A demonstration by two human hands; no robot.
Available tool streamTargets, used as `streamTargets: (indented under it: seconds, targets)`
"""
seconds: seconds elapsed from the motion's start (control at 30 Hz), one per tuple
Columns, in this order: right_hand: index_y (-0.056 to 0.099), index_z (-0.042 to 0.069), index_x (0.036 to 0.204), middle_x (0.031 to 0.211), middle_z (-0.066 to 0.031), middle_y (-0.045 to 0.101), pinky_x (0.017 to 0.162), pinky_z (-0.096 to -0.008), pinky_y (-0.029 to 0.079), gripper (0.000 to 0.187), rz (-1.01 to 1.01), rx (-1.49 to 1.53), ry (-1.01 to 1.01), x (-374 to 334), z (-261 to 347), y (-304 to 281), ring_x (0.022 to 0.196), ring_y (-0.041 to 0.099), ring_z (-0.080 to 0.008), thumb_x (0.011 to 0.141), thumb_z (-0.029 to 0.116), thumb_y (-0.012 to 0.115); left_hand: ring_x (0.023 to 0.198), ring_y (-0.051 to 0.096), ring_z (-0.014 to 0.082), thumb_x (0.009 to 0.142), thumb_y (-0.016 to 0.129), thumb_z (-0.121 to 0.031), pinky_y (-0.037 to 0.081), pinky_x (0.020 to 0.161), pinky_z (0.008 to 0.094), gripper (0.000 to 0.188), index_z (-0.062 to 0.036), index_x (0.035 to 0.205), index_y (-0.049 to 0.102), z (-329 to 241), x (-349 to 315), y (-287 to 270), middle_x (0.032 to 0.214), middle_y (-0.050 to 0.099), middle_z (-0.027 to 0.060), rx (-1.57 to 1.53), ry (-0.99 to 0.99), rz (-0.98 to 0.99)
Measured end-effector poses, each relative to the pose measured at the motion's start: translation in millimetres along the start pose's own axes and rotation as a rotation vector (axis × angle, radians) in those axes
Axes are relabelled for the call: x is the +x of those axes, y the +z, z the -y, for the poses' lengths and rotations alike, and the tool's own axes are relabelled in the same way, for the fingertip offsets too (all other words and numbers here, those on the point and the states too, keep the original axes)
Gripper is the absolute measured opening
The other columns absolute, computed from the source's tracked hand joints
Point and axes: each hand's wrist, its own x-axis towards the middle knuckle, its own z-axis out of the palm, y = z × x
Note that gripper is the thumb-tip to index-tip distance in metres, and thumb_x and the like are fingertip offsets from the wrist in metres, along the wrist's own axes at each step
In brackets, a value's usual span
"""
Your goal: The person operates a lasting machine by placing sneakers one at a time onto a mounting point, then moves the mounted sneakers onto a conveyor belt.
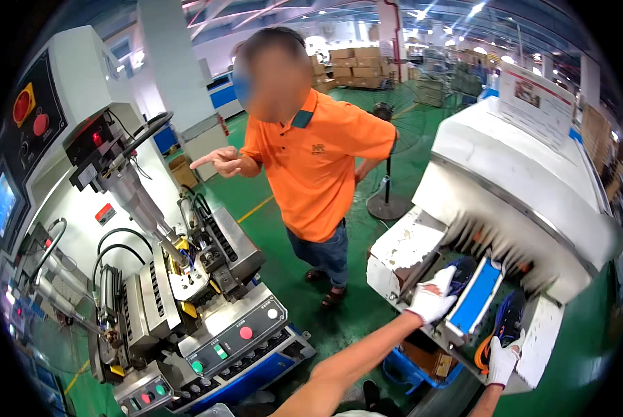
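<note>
On the right, both my hands, in white gloves, reach to the open front of a white machine [520, 187] with a fringe of strips. My left hand [433, 299] is closed at the near end of a dark shoe [462, 270], left of a blue padded strip [476, 295]. My right hand [504, 360] grips the near end of another dark shoe [511, 314], right of that strip. An orange rim [482, 354] shows beside this second shoe. The far ends of both shoes lie under the fringe, partly hidden.
A person in an orange shirt [318, 153] stands ahead, one finger pointing left. A press machine [144, 208] with a button panel [238, 333] fills the left side. Below my arms sits a blue crate [402, 372] with cardboard in it. A floor fan [388, 201] stands behind the person.
</note>
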Motion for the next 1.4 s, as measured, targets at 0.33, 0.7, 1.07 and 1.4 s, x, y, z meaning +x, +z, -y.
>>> streamTargets:
  seconds: [0.33,0.7,1.07,1.4]
  targets:
    - [0.042,-0.001,0.154,0.148,-0.0261,0.054,0.113,-0.0423,0.042,0.065,0.087,0.187,-0.266,42,142,36,0.133,0.055,-0.0373,0.100,0.024,0.067,0.134,0.052,0.0419,0.097,0.063,-0.024,0.044,0.109,0.0470,0.059,-0.0006,0.148,0.045,52,-29,14,0.148,0.051,0.0253,-0.182,0.260,-0.392]
    - [0.044,0.001,0.148,0.146,-0.0208,0.055,0.113,-0.0405,0.045,0.056,2.220,0.375,-0.866,-362,220,76,0.135,0.055,-0.0303,0.097,0.006,0.068,0.086,0.071,0.0376,0.097,0.058,-0.038,0.057,0.079,0.0490,0.029,-0.0119,0.094,0.071,35,-786,-31,0.096,0.073,0.0162,0.682,-1.674,-1.072]
    - [0.047,0.001,0.150,0.150,-0.0242,0.053,0.116,-0.0427,0.041,0.082,2.064,-0.236,-1.590,-562,307,-31,0.137,0.053,-0.0387,0.094,0.060,0.059,0.127,0.060,0.0318,0.097,0.069,-0.032,0.047,0.109,0.0391,0.060,0.0045,0.141,0.053,-42,-1096,-37,0.140,0.057,0.0231,0.078,-1.711,-2.100]
    - [0.055,-0.003,0.137,0.132,-0.0292,0.063,0.104,-0.0462,0.049,0.067,2.145,-0.152,-1.764,-624,329,-109,0.121,0.061,-0.0435,0.093,0.047,0.062,0.089,0.069,0.0371,0.102,0.056,-0.032,0.055,0.079,0.0473,0.030,-0.0070,0.106,0.071,-4,-1124,22,0.098,0.072,0.0195,0.645,-2.003,-1.883]
